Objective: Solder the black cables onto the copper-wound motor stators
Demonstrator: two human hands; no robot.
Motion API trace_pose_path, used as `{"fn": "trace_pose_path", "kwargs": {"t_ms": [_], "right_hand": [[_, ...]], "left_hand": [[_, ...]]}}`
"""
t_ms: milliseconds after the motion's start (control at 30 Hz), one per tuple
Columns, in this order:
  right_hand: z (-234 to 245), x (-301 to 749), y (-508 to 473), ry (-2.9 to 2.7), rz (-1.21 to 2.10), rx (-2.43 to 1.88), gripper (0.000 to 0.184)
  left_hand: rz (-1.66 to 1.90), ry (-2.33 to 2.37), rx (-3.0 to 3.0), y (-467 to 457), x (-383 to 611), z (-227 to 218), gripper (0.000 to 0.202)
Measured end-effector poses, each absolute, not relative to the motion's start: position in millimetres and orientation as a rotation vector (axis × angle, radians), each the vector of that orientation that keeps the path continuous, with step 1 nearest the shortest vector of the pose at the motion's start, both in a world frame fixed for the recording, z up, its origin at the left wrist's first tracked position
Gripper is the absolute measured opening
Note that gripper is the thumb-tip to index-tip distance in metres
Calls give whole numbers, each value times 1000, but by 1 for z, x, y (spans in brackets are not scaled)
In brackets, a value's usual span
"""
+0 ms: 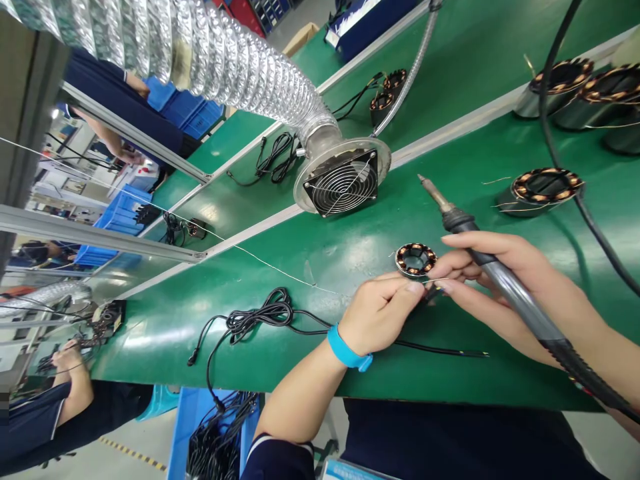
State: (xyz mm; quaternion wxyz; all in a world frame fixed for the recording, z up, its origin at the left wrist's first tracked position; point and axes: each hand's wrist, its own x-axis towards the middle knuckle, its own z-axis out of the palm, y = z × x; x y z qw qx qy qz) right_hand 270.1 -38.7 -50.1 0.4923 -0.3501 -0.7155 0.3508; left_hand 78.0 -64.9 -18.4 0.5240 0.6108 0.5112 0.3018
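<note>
Two-handed, in the head view, working above a green desk (165, 340). Curling the left hand (385, 307), pressing its thumb close to the forefinger, apparently supporting a small copper-wound ring (416, 269) at the fingertips and gripping a thin silvery wire (280, 268) running in from the upper left. Grasping a soldering iron (505, 287) in the right hand (525, 263), while also bringing finger and thumb together at a fine wire end just beside the ring; not showing clearly whether pinching that end or merely touching it.

Placing the ring between both hands, nearer to the left and apparently touching it, just off the right fingertips toward the left. Facing the ring's opening upward, toward the head. Slanting the iron's long axis from lower right to upper left, pointing its tip beyond the ring, across the desk, well apart from the copper windings.

Seeing a bundled black cable (260, 317) lying left of the left wrist, a fan grille (344, 183) facing from the mouth of a silvery duct (240, 63), and another wound core (547, 190) standing to the right, beyond the right hand.
</note>
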Motion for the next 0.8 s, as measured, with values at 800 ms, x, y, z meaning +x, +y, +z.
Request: {"fn": "trace_pose_path", "kwargs": {"t_ms": [800], "right_hand": [[-64,286,-70,-1692,702,-1265,38]], "left_hand": [[908,1459,920,-34,60,-38,14]]}}
